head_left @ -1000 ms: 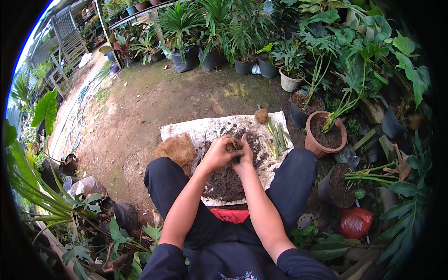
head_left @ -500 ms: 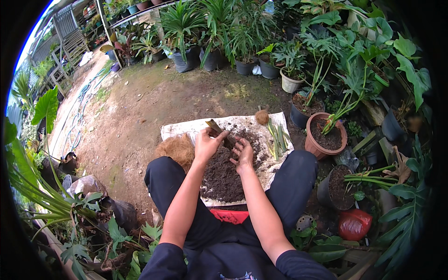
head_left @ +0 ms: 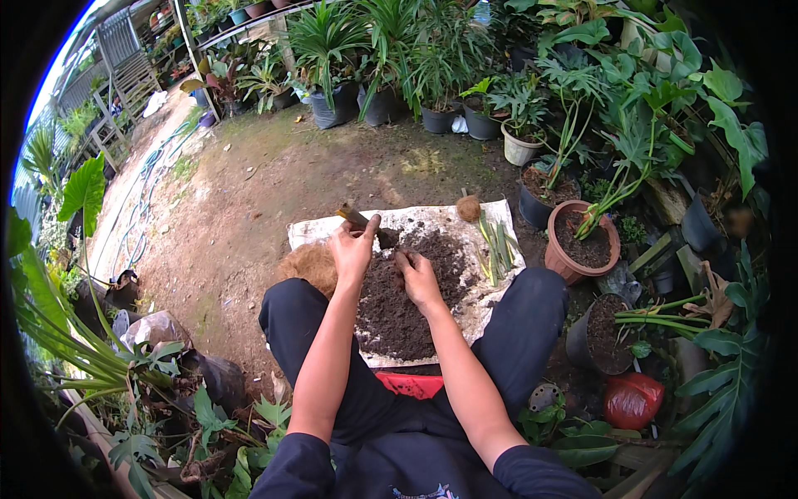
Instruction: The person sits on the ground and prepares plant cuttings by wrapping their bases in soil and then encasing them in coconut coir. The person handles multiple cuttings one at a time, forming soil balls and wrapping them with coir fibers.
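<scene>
A short, thick stem cutting (head_left: 352,217), yellowish at its cut tip, is gripped in my left hand (head_left: 352,254). Dark soil clings to its other end (head_left: 387,239), which points right over the sheet. My right hand (head_left: 421,283) hovers low at the heap of dark soil (head_left: 392,318), fingers curled together; what they hold, if anything, is hidden. The soil lies on a white sheet (head_left: 302,234) between my knees. Brown fibre (head_left: 306,264) sits beside my left wrist. At the sheet's far right are a fibre-wrapped ball (head_left: 468,208) and several green cut stems (head_left: 499,254).
A red object (head_left: 410,384) lies at the sheet's near edge. To the right stand a terracotta-coloured pot (head_left: 559,259), a dark pot (head_left: 586,353) and a red plastic bag (head_left: 632,401). Potted plants line the far side; a hose (head_left: 143,195) runs along the left ground.
My left hand has moved left with the stem cutting, tilting it. My right hand has drawn away from the cutting, down and left toward the soil, and its spread fingers have curled.
</scene>
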Tool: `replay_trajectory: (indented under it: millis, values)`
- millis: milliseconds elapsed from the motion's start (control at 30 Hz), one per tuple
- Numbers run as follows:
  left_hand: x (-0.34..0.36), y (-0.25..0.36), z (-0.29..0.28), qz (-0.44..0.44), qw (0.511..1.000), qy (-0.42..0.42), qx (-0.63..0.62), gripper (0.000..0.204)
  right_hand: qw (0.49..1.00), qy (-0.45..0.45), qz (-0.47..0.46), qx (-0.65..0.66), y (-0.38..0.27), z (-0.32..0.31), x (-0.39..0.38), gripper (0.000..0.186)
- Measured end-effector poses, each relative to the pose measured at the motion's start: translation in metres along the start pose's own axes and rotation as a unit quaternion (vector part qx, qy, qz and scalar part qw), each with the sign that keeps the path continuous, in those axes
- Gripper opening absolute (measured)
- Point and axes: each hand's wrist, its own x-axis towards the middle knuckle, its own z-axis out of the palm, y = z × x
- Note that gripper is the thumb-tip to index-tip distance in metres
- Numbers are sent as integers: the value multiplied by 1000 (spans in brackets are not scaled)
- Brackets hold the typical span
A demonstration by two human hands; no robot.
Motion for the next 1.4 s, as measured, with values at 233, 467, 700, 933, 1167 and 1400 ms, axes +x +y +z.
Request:
replay_trajectory:
  millis: [233, 467, 700, 933, 1167, 1400]
  values:
    - [-3, -5, 8, -180, 938, -166, -245, 37, 995, 19, -70, -75, 1, -2, 5, 24]
    - [-11, -11, 21, -218, 925, -115, -290, 46, 997, -27, -41, -54, -20, 1, -9, 28]
    - [3, -37, 24, -361, 810, -83, -455, 24, 980, -2, -23, -197, -37, -16, -7, 28]
    - [9, -41, 19, -378, 740, -106, -546, 23, 996, 89, 14, -1, -42, -39, -1, 24]
    - [8, -40, 20, -408, 698, -119, -576, 29, 899, 187, -50, -392, -27, -53, 8, 35]
    - [1, -29, 19, -401, 750, -208, -483, 34, 926, 81, -122, -349, -40, -26, -11, 36]
